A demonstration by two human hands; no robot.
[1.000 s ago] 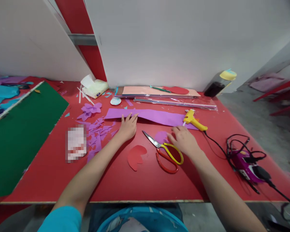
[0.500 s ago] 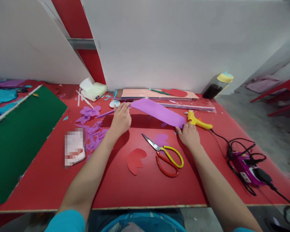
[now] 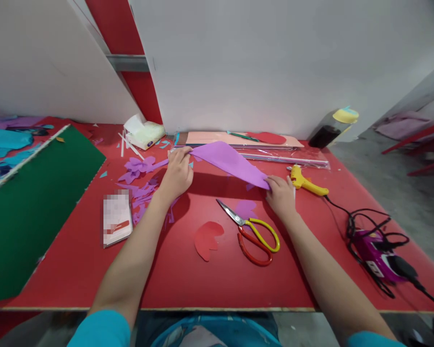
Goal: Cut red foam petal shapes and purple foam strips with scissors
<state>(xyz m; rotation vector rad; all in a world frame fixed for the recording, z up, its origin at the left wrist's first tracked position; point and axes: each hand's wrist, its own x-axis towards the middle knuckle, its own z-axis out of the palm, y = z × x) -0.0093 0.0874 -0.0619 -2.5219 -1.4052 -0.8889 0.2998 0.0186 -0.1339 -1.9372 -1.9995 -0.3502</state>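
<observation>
Stretched between my two hands above the table is a purple foam sheet (image 3: 226, 161), its middle bowed upward. My left hand (image 3: 180, 173) pinches its left end, and my right hand (image 3: 281, 195) grips its right end with the fingers closed. Below it lie scissors (image 3: 249, 231) with one yellow and one red handle, blades apart. Beside them are a red cut-out (image 3: 207, 240) with a notched edge and a small purple cut-out (image 3: 246, 208). Purple flower shapes (image 3: 138, 166) and purple scraps (image 3: 144, 195) rest left of my left hand.
A yellow glue gun (image 3: 307, 182) lies right of my right hand, its cord running to a purple power strip (image 3: 374, 255). Further back are a bottle (image 3: 332, 129), plastic-wrapped sheets (image 3: 285, 158) and a tissue pack (image 3: 144, 132). A phone (image 3: 119, 217) and a green board (image 3: 36, 202) lie left.
My right hand has moved slightly left and up with its end of the purple sheet, whose right end now narrows more. The whole view has shifted a little.
</observation>
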